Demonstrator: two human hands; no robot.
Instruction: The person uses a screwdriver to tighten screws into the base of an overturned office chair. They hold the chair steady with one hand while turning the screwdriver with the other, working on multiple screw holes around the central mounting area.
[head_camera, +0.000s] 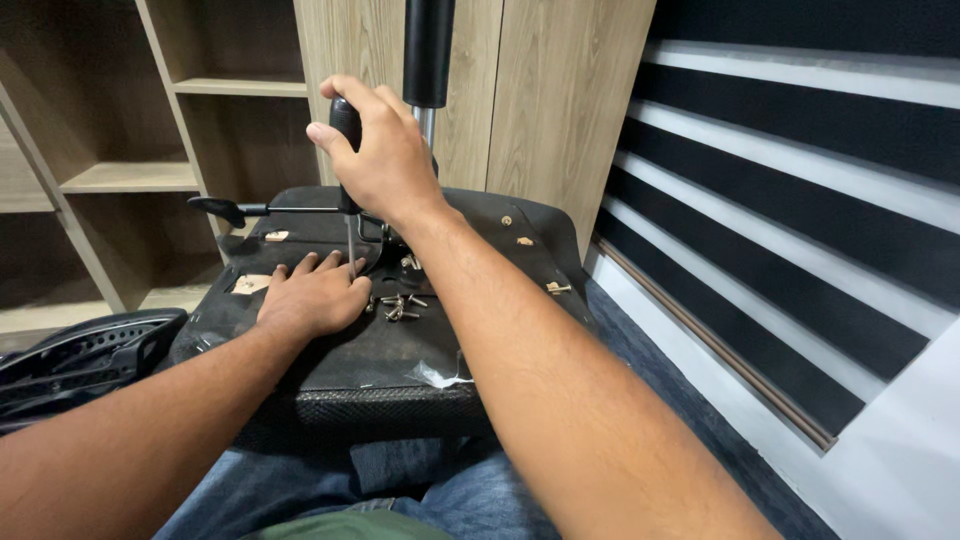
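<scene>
The upturned chair seat (400, 350) lies across the person's lap, its gas column (428, 60) rising at twelve o'clock and a lever (235, 209) sticking out at nine. The step in hand looks like driving a screw into the seat's underside. The right hand (375, 150) is wrapped tight round the handle of a screwdriver (350, 240), shaft upright, tip down at six o'clock from the fist. The left hand (312, 296) lies flat on the seat, fingers loosely spread, touching the shaft's tip from eight o'clock to steady it. Loose screws (398, 306) sit at three o'clock of that hand. Turning next calls for firm downward pressure with the shaft kept vertical.
</scene>
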